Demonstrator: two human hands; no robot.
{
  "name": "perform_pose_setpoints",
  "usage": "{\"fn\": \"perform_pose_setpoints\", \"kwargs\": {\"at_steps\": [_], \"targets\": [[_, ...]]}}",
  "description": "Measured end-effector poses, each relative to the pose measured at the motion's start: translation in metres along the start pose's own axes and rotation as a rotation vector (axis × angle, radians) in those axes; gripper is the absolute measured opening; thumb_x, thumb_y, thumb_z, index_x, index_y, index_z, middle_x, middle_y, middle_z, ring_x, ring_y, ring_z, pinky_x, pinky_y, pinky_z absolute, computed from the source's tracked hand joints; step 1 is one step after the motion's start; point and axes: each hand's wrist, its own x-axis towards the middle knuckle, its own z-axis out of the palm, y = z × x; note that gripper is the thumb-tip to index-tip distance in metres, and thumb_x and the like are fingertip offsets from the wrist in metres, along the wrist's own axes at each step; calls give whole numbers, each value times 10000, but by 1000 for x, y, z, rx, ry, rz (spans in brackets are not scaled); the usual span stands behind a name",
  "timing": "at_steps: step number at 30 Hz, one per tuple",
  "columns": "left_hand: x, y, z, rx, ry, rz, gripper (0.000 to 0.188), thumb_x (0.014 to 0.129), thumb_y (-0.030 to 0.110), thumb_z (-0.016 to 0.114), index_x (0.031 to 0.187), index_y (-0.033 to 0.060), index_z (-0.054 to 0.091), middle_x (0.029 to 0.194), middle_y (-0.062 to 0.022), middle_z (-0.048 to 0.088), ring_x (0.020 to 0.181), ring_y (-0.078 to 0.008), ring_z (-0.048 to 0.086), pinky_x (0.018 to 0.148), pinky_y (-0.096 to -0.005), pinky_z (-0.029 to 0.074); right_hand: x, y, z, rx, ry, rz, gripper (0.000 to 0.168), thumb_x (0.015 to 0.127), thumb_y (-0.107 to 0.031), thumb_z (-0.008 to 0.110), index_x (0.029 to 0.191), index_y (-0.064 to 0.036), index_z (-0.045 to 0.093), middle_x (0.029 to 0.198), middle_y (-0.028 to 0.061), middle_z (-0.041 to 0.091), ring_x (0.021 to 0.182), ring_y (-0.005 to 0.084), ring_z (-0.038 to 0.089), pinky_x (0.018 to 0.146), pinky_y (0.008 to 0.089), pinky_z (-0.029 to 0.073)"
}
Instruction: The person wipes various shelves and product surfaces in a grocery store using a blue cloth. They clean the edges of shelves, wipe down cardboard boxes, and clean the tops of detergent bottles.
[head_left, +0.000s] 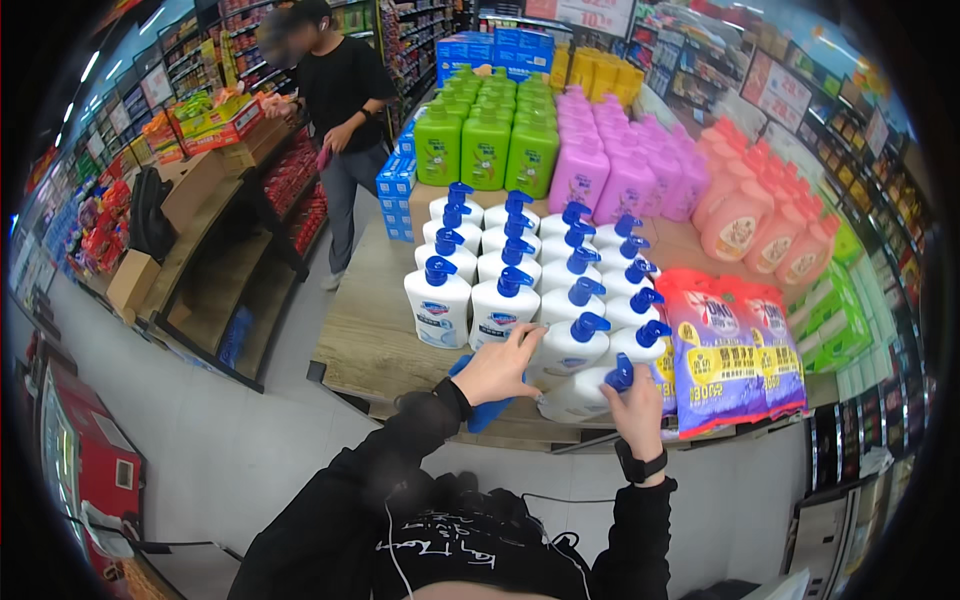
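My right hand (637, 409) grips a white pump bottle (574, 395) near its blue pump head (621, 373). The bottle leans over at the table's front edge, its base towards my left hand (499, 367). That hand has thumb and fingers spread. Its fingertips are by the front row of upright white bottles, and its thumb is by the base of the tilted one. A blue cloth (486, 417) shows beneath the left hand; whether the hidden fingers hold it I cannot tell. Rows of white pump bottles (439, 307) with blue heads stand just beyond.
Purple detergent bags (712, 352) lie right of the white bottles. Green bottles (486, 150), purple bottles (579, 176) and pink bottles (739, 225) fill the far part of the wooden table (367, 300). A person (341, 97) stands in the aisle beside a shelf unit (225, 277).
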Motion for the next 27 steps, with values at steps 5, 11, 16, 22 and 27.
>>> {"fn": "perform_pose_setpoints", "kwargs": {"at_steps": [5,11,16,22,27], "targets": [[5,-5,16,55,-6,18,1000,664,357,821,1440,46,272,1414,-183,372,952,-354,623,743,-412,531,-1,43,-12,-66,66,-19,451,750,-144,760,1088,16,507,918,228,586,823,423,579,683,464,459],[3,-12,31,32,1,5,981,684,348,797,1452,71,253,1418,-202,391,1001,-371,617,774,-425,528,8,54,-11,-50,72,-91,454,773,-162,757,1076,41,486,907,256,573,832,456,564,684,464,451],[4,-9,29,41,-10,-24,959,692,330,793,1449,73,262,1395,-185,430,954,-355,636,750,-414,531,9,54,-15,-69,-59,109,501,775,-189,760,1115,39,471,933,260,595,863,453,583,714,458,471],[-3,0,9,-33,109,-157,712,750,271,756,1359,82,439,1229,-163,575,880,-273,659,716,-354,525,10,57,-13,-76,-2,71,493,781,-184,757,1120,37,477,871,261,603,807,439,590,685,451,468],[-11,-5,-11,-689,626,-325,263,828,109,699,1035,-2,580,821,-64,637,788,-95,609,668,-246,479,8,82,-16,-66,49,29,495,768,-161,770,1113,44,481,798,235,600,719,398,583,633,431,460]]}}
